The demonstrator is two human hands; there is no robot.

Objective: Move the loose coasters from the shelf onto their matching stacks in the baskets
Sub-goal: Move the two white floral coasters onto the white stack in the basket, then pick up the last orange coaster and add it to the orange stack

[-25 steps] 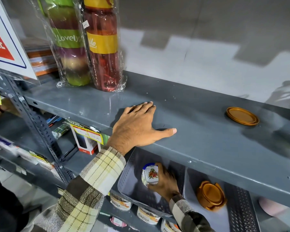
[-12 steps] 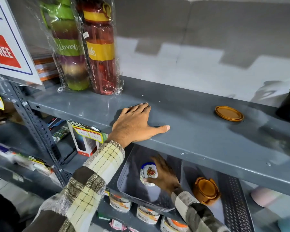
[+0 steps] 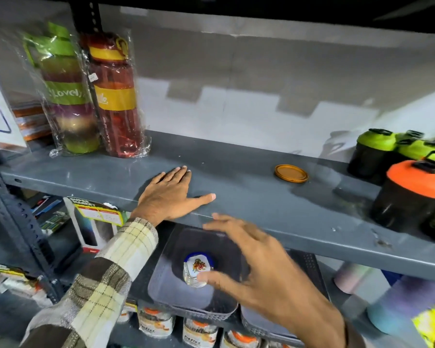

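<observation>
A loose amber round coaster lies on the grey shelf, to the right of middle. My left hand rests flat on the shelf's front edge, fingers spread, holding nothing. Below the shelf a grey basket holds a stack of white floral coasters with a blue rim. My right hand hovers open in front of the baskets, blurred, fingers apart and empty. It hides most of a second basket to the right; the amber stack there is out of sight.
Two wrapped bottles, green and red, stand at the shelf's left. Black shakers with green lids and an orange lid crowd the right end. Cans sit under the baskets. A metal upright stands left.
My right hand has let go of the floral coaster stack and risen out of the basket, now open in front of the shelf edge. The view has pulled back and shifted right.
</observation>
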